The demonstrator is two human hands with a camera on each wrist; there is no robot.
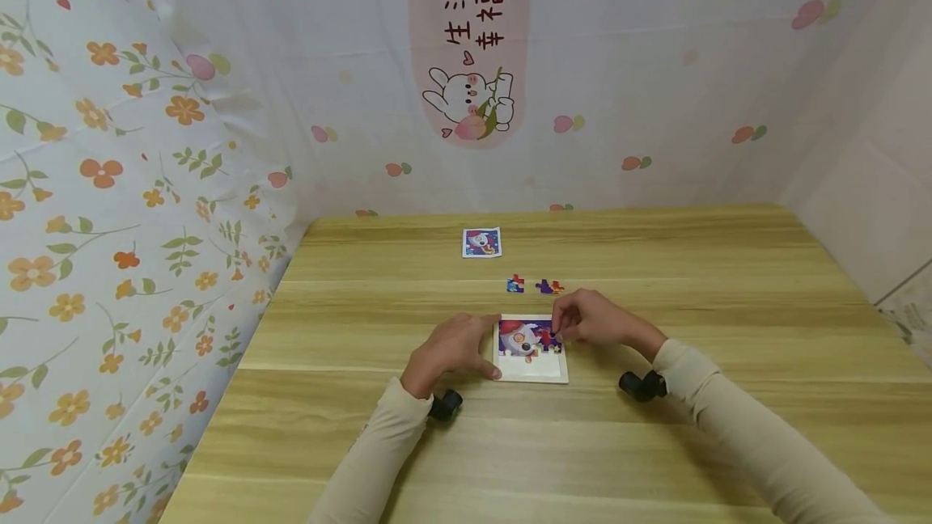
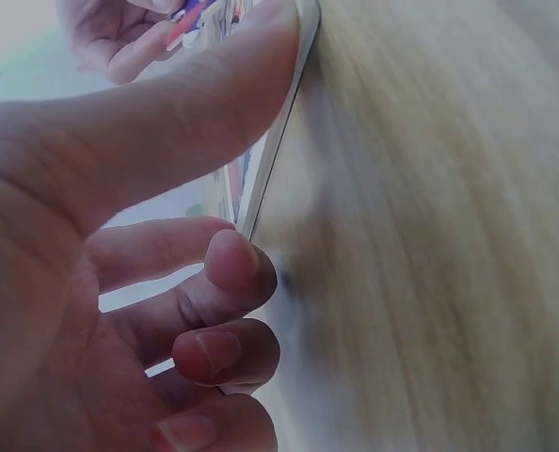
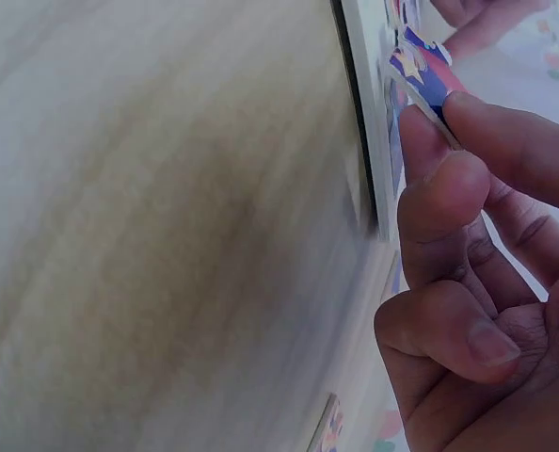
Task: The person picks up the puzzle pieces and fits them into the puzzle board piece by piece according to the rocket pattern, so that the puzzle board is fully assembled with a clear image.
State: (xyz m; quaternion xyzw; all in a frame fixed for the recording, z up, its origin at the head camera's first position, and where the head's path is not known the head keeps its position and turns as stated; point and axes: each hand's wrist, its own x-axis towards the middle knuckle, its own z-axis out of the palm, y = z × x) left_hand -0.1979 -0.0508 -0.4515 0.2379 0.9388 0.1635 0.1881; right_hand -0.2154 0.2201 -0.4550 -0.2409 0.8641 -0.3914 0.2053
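Note:
A small white-rimmed puzzle tray (image 1: pixel 531 370) lies on the table, its upper part filled with joined pieces of a purple and red cartoon picture and its lower part bare. My left hand (image 1: pixel 453 346) rests along the tray's left edge, thumb at the near corner and index finger at the far corner; the other fingers are bent in the left wrist view. Over the tray's right side, my right hand (image 1: pixel 595 319) pinches a purple and red puzzle piece (image 3: pixel 428 77) between thumb and index finger. The piece is tilted above the tray in the right wrist view.
Beyond the tray lie loose puzzle pieces, a blue and red one (image 1: pixel 515 285) and purple and orange ones (image 1: pixel 548 287). Farther back is a small picture card (image 1: pixel 481 242). Patterned cloth (image 1: pixel 349 103) hangs behind the wooden table (image 1: pixel 393 265) and along its left side.

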